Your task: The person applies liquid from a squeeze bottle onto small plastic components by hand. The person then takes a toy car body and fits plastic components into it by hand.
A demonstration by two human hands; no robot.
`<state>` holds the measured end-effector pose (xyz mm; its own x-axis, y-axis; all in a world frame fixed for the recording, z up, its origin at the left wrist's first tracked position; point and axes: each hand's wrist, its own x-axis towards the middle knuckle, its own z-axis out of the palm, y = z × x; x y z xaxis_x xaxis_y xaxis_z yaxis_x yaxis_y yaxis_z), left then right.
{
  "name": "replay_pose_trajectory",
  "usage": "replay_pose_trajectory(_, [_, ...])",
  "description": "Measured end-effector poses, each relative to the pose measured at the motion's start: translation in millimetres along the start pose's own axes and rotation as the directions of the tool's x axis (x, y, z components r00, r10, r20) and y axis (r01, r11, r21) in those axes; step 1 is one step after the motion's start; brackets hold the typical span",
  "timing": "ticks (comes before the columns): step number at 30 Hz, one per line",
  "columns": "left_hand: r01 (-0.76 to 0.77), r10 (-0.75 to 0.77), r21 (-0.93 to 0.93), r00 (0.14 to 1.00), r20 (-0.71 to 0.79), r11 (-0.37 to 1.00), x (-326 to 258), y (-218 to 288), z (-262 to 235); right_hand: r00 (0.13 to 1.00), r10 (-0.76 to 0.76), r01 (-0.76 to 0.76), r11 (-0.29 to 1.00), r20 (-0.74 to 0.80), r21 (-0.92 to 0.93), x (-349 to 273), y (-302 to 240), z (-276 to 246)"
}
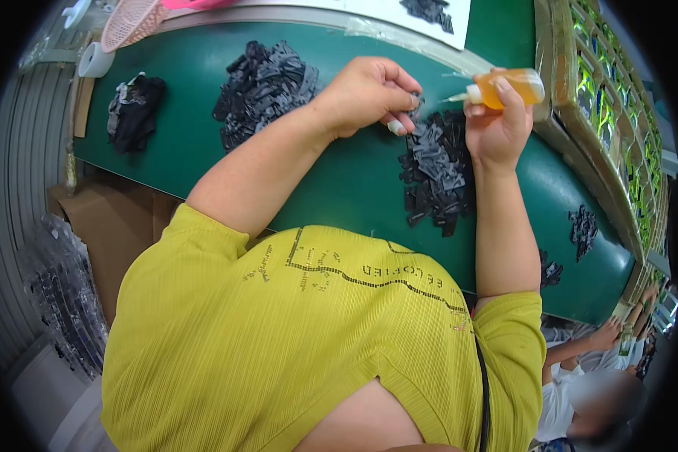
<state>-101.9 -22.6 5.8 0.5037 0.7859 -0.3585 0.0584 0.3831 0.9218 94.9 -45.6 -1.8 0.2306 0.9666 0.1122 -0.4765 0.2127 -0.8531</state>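
Note:
My left hand (365, 96) is closed in a pinch over the table, thumb against fingers, on a small dark piece (416, 98) that shows only in part. One of its fingertips has a white wrap. In my right hand (499, 135) is a squeeze bottle (526, 87) of amber liquid, tilted on its side. Its thin nozzle points left toward the dark piece, with a short gap between them. Right below both hands lies a heap of flat black pieces (438, 169). Another heap of black pieces (260, 94) lies left, beyond my left forearm.
On the green table (339, 181), a dark crumpled cloth (137, 113) lies at far left, near a white roll (96, 60) and a pink basket (132, 22). A rack (580, 113) edges the right side. Small black piles (582, 230) sit at right. A co-worker (572, 399) is at lower right.

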Motion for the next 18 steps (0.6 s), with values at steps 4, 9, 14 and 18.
replay_pose_trajectory(4, [0.030,-0.027,-0.134,0.999,0.022,0.991,6.1,-8.2,2.7,0.995,0.081,-0.073,0.986,-0.052,0.150,3.1,6.4,-17.5])
replay_pose_trajectory(9, [-0.094,0.083,-0.070,0.986,-0.143,0.993,7.9,21.9,-24.9,0.991,0.127,-0.114,0.972,-0.049,0.207,-0.2,0.7,-16.9])
replay_pose_trajectory(14, [-0.247,0.300,0.173,0.728,-0.616,0.953,54.5,49.4,-103.4,0.979,0.201,-0.202,0.931,0.036,0.305,1.5,-1.8,-10.8])
replay_pose_trajectory(18, [-0.177,0.358,0.328,0.668,-0.652,0.928,70.6,52.9,-127.5,0.982,0.179,-0.187,0.954,0.059,0.233,2.9,-1.2,-10.5])
